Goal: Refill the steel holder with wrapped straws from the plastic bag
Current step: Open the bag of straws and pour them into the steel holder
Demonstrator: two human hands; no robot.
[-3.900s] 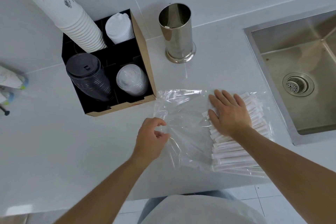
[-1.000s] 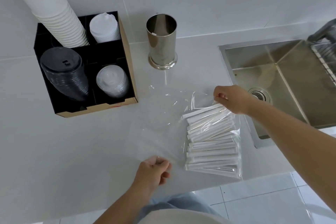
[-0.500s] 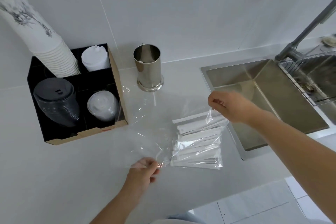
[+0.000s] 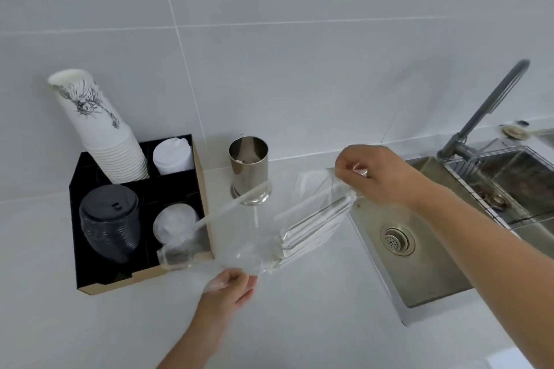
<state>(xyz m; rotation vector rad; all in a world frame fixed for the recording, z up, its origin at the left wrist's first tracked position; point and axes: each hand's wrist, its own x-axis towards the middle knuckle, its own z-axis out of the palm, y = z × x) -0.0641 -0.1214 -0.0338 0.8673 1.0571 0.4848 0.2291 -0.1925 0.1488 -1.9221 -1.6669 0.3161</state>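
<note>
A clear plastic bag (image 4: 242, 237) hangs lifted above the white counter, stretched between both hands. My left hand (image 4: 229, 287) pinches its near lower edge. My right hand (image 4: 377, 177) grips its far upper corner, raised higher. Several white wrapped straws (image 4: 314, 225) lie slanted inside the bag, bunched toward the right hand. The steel holder (image 4: 248, 169) stands upright at the back against the wall, behind the bag, with one small scrap visible inside.
A black and cardboard organizer (image 4: 204, 198) with paper cups (image 4: 99, 129), black lids (image 4: 109, 222) and clear lids (image 4: 175, 225) sits left. A steel sink (image 4: 419, 249) with drain, faucet (image 4: 485, 111) and wire rack (image 4: 509, 186) lies right. The counter's front edge is near.
The bag with the straws has been lifted off the counter, my right hand raising its corner upward. The straws now slant. The view has tilted up toward the wall.
</note>
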